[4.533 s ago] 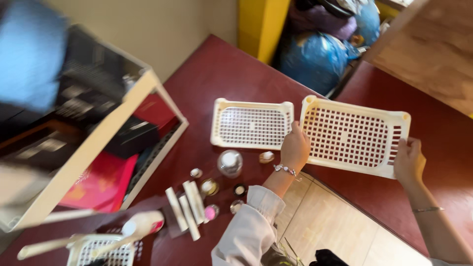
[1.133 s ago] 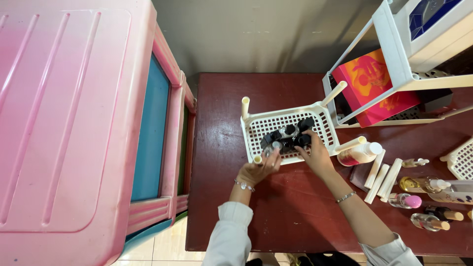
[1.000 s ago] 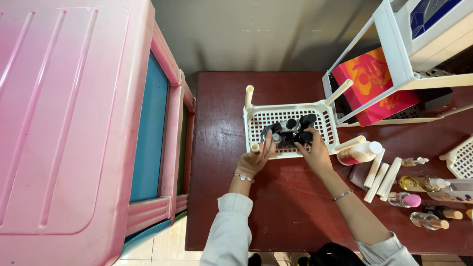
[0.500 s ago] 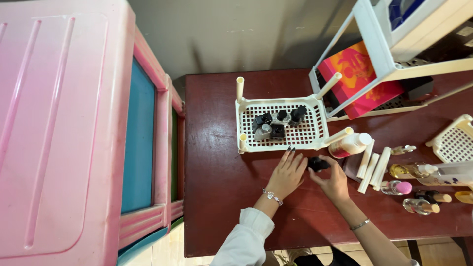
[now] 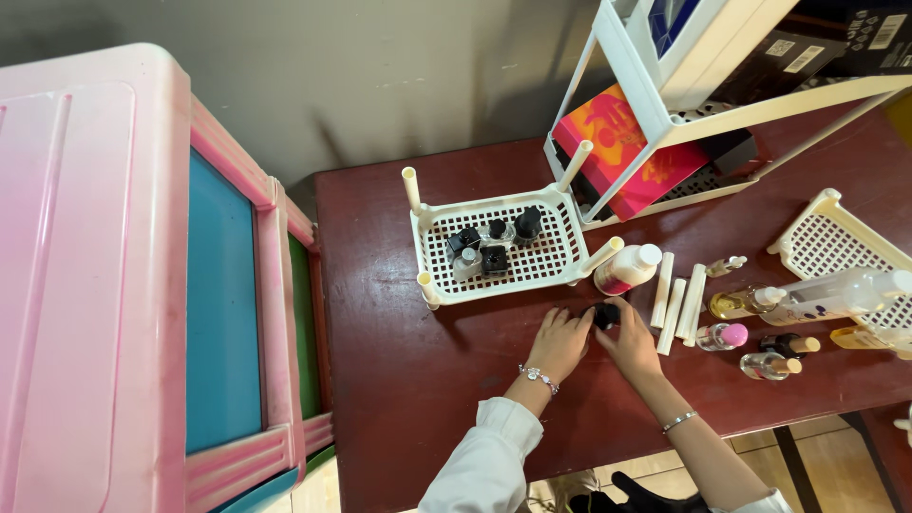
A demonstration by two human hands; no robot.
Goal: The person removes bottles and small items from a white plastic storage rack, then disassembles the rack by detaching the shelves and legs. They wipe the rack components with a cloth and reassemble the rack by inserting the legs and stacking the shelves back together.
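- Landmark: white perforated plastic basket (image 5: 499,249) with cream corner posts, standing on the dark red wooden bench (image 5: 399,380).
- Done so far, by my reading: several small black-capped bottles (image 5: 489,245) already stand inside the basket, grouped toward its rear half; the front half is bare.
- In hand: a small black bottle (image 5: 605,314) sits on the bench just in front of the basket's right corner. Right hand (image 5: 635,344) curls its fingers onto it; left hand (image 5: 560,342) rests beside it, fingers loosely together, tips touching or nearly so.
- Left, as judged: right of the basket lie a white-capped pink bottle (image 5: 627,269), cream plastic tubes (image 5: 676,294) and assorted small bottles (image 5: 760,332), all outside the basket.
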